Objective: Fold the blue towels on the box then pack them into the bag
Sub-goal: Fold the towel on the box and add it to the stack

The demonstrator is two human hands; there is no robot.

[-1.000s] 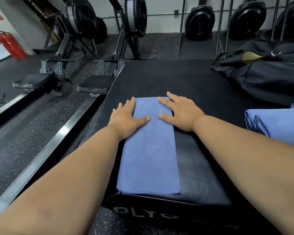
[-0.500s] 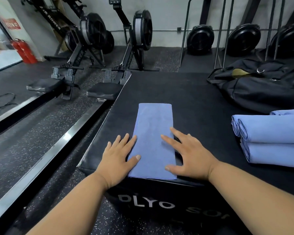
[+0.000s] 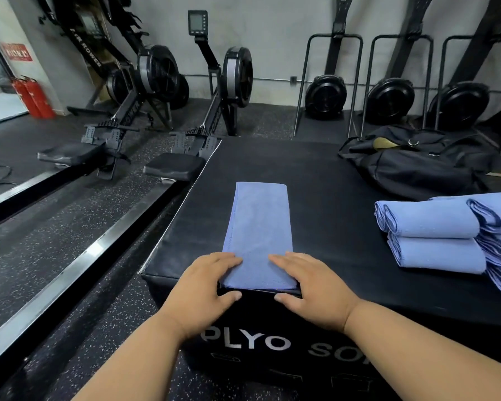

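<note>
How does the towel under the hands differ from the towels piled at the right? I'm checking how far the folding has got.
The towel under the hands lies as one long flat strip near the box's front edge; the piled towels are folded into short, thick bundles. The strip lies alone, with the left hand and right hand at its near corners; the bundles are stacked on each other, untouched. Both are the same blue and rest on the box top.

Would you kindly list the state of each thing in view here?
Towel: folded into a long strip, flat on the box.
Left hand: gripping the towel's near left corner.
Right hand: gripping its near right corner.
Stacked towels: folded.
Bag: unzipped.
</note>
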